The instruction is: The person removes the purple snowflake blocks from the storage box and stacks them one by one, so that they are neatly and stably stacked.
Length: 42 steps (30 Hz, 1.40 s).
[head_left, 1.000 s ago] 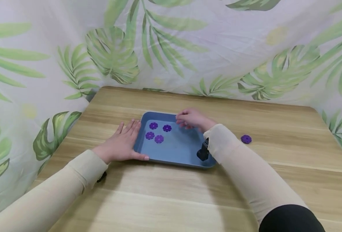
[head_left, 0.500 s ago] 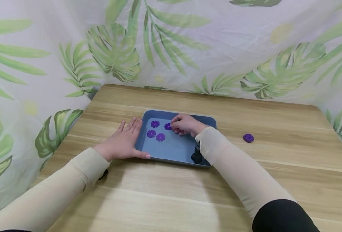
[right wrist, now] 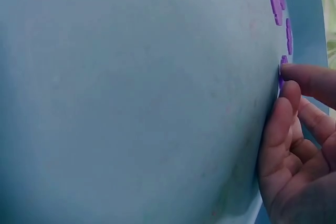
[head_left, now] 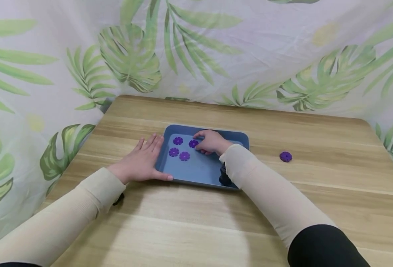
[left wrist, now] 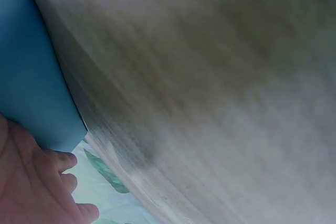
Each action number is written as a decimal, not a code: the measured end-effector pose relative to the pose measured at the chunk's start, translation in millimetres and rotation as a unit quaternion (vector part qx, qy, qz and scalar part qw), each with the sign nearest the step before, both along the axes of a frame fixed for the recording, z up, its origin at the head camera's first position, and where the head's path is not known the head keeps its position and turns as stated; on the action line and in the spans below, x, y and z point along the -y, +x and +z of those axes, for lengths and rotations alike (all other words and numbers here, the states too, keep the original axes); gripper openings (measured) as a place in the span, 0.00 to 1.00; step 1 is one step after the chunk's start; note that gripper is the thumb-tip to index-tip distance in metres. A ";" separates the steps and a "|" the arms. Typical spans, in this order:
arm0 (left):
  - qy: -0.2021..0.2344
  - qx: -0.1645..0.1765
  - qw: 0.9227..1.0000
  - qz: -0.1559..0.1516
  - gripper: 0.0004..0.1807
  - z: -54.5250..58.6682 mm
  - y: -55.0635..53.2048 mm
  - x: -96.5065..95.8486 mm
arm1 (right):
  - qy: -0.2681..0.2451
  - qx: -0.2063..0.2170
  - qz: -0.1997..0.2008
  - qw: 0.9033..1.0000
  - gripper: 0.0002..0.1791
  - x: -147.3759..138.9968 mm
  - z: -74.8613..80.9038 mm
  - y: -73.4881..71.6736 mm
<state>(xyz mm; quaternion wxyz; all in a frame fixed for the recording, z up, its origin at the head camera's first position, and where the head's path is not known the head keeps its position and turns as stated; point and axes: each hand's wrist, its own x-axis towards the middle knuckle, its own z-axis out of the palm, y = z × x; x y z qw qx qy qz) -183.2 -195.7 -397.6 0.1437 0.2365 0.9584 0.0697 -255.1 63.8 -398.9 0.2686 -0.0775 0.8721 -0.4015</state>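
Observation:
In the head view a shallow blue tray [head_left: 206, 174] holds several thin purple flower-shaped discs in its left half, one at the back left [head_left: 177, 141]. My left hand [head_left: 139, 159] lies against the tray's left side, fingers spread along the rim and thumb at the front corner. My right hand [head_left: 211, 142] is over the tray, thumb and index finger at opposite edges of the back right purple flower-shaped disc [head_left: 193, 143], its other fingers curled. The right wrist view has these fingertips [right wrist: 294, 72] at the disc, which lies low on the tray floor.
A darker, thicker-looking purple flower-shaped piece [head_left: 285, 157] lies on the wooden table [head_left: 169, 226], right of the tray. A leaf-patterned cloth [head_left: 196, 48] hangs behind the table and down its sides. The tray's raised rim surrounds the discs.
My right hand has moved left from the tray's back middle to the back right disc, and its thumb and index finger have spread around it. My left hand stays put.

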 end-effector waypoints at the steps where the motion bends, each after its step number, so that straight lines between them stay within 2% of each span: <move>1: -0.001 0.000 1.000 -0.001 0.79 -0.4 -1.0 -0.6 | 0.007 -0.004 0.003 1.000 0.24 -0.4 0.5 -0.1; 7: 0.004 0.003 1.000 -0.004 0.80 -2.3 -5.7 -3.0 | 0.012 -0.009 -0.005 1.000 0.16 -2.1 0.0 -2.6; 13: 0.008 0.010 1.000 -0.001 0.79 0.7 -2.7 0.0 | -0.008 -0.015 0.004 1.000 0.12 0.4 2.9 -0.4; 20: 0.008 0.001 1.000 -0.005 0.78 5.2 -2.4 -0.5 | -0.008 -0.020 0.002 1.000 0.06 -2.1 7.6 0.1; 29: 0.009 -0.002 1.000 -0.005 0.79 -1.0 -2.4 -0.4 | -0.020 -0.008 0.013 1.000 0.03 -17.0 7.0 -1.2; 42: 0.013 0.000 1.000 0.001 0.80 -1.3 -0.9 0.2 | -0.023 -0.025 0.000 0.999 0.08 -35.7 17.3 -1.0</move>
